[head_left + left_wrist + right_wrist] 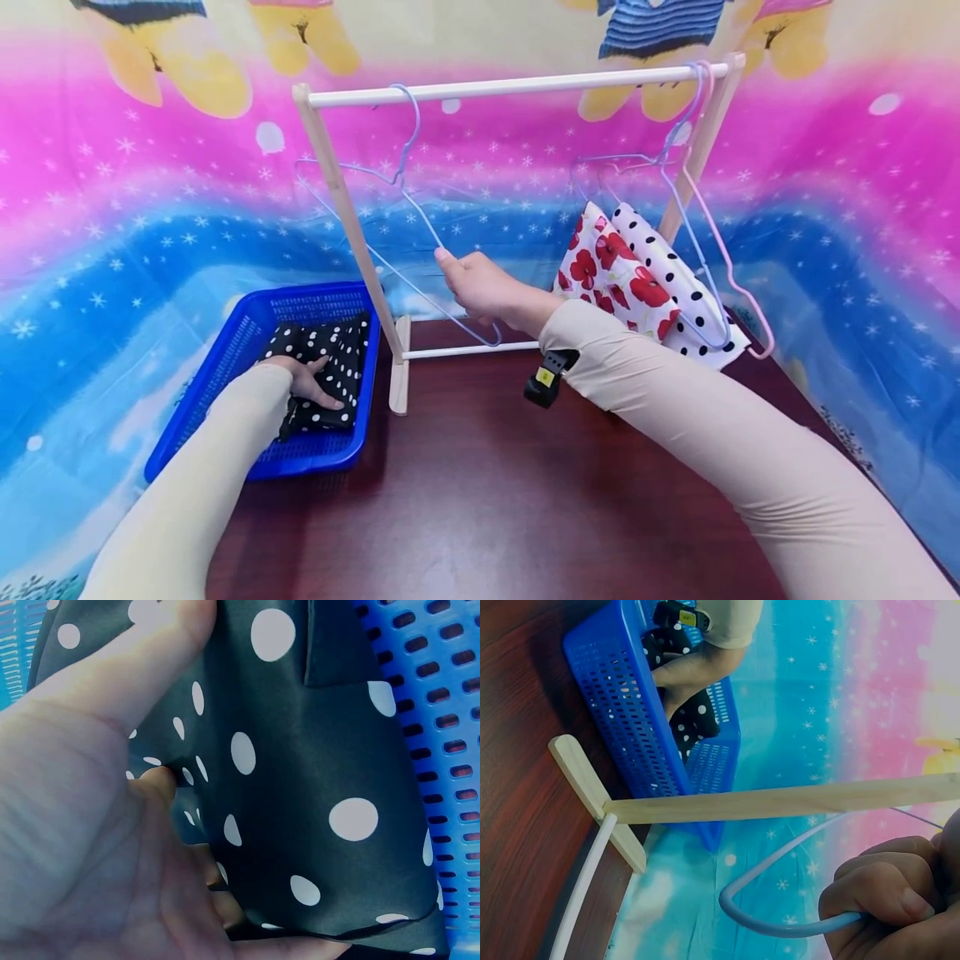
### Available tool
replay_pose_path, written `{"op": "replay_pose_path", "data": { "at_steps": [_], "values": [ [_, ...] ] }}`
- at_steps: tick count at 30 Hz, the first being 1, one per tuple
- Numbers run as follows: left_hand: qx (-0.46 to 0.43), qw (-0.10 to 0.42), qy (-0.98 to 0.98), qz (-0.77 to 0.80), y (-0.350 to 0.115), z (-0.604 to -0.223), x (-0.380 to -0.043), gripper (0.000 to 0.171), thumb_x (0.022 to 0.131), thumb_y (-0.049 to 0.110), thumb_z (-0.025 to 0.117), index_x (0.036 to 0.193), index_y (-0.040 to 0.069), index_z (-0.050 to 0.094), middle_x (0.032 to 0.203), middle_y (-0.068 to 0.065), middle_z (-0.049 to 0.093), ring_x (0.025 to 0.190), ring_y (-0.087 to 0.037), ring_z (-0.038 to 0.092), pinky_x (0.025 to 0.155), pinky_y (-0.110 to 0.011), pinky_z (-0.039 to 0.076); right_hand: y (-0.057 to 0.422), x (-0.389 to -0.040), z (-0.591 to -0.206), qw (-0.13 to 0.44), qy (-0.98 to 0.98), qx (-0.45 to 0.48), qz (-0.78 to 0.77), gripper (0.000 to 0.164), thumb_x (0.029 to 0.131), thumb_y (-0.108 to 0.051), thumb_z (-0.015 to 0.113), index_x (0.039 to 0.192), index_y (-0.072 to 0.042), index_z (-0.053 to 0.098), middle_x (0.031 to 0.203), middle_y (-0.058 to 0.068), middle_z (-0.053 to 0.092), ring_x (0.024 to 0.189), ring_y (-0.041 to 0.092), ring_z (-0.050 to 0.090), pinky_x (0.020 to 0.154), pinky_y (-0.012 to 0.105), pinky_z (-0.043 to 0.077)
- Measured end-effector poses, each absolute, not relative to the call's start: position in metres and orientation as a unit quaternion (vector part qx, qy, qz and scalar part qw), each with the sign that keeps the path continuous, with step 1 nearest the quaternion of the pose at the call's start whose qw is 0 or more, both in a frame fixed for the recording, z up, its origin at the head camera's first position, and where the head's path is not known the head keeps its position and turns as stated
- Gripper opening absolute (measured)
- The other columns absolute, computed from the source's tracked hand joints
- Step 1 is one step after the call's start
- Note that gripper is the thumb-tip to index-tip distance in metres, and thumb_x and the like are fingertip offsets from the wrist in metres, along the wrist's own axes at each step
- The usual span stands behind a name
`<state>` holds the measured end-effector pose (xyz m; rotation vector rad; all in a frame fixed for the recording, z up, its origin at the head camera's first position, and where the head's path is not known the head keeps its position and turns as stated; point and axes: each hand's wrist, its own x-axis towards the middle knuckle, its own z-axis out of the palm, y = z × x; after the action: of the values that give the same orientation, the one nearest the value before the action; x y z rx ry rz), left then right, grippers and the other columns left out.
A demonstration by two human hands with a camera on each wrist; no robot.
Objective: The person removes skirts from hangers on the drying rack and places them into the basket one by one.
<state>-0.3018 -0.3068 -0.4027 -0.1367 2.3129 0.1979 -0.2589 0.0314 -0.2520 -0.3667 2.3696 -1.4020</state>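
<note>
My right hand (487,287) grips the side of a light blue hanger (417,121) whose hook is over the rack's top bar. The right wrist view has its fingers curled round the blue wire, near one rounded corner. In the basket (348,454) at left, a folded black cloth with white dots (341,354) lies under my left hand (307,383). Up close in the left wrist view, the thumb lies over this dotted cloth (300,750) while the other fingers curl into its fold, their tips partly hidden.
A wooden rack with a white top bar (517,84) stands on the dark table (480,500). At its right end hang a red-flowered cloth (600,258) on a blue hanger and a white black-dotted cloth (697,312) on a pink one. A patterned backdrop (487,208) surrounds the table.
</note>
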Motion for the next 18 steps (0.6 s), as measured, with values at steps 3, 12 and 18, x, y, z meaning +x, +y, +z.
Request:
{"op": "replay_pose_path", "data": {
  "at_steps": [3,12,18],
  "values": [
    [-0.049,0.401,0.911,0.079,-0.309,-0.401,-0.301,0.129,0.077,0.071,0.073,0.162,0.015,-0.006,0.159,-0.041,-0.011,0.150,-0.057,-0.004,0.121,-0.070,0.013,0.027,-0.258,-0.252,0.176,0.843,-0.133,-0.490,0.063,0.109,-0.053,0.026,0.061,-0.014,0.036,0.050,-0.003,0.028,0.041,0.013,0.024,0.042,0.029,0.025],
    [-0.056,0.399,0.911,0.087,-0.308,-0.401,-0.301,0.128,0.078,0.070,0.074,0.162,0.016,-0.007,0.159,-0.041,-0.012,0.150,-0.057,-0.005,0.122,-0.069,0.013,0.013,-0.255,-0.250,0.164,0.854,-0.120,-0.479,0.061,0.109,-0.053,0.026,0.060,-0.016,0.035,0.050,-0.004,0.029,0.041,0.012,0.028,0.043,0.028,0.030],
    [-0.055,0.405,0.909,0.081,-0.305,-0.401,-0.300,0.128,0.078,0.071,0.073,0.162,0.017,-0.007,0.158,-0.042,-0.012,0.150,-0.057,-0.005,0.122,-0.069,0.012,0.003,-0.254,-0.252,0.148,0.862,-0.122,-0.470,0.062,0.109,-0.052,0.027,0.059,-0.016,0.033,0.050,-0.004,0.027,0.041,0.013,0.031,0.044,0.028,0.037]
  ]
}}
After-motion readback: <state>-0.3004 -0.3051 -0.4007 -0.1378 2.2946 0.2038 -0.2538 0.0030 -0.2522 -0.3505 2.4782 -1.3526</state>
